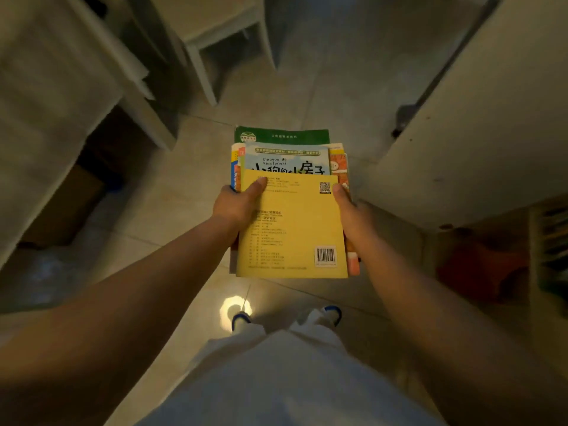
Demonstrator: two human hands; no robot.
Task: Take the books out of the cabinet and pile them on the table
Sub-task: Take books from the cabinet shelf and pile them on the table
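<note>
I carry a stack of books (292,229) flat in front of me, above the tiled floor. A yellow back cover with a barcode lies on top; a light blue book (285,162) and a green one (281,136) stick out beyond it. My left hand (238,206) grips the stack's left edge with its thumb on the yellow cover. At the right edge, my right hand (350,210) holds the stack the same way. Both arms reach forward from the bottom corners.
A white table (55,75) stands at the left with dark boxes (64,207) under it. A white stool or small table (215,35) is ahead. A white cabinet panel (479,133) fills the right, with shelves of books (553,241) at the far right edge. My shoes (332,313) show below.
</note>
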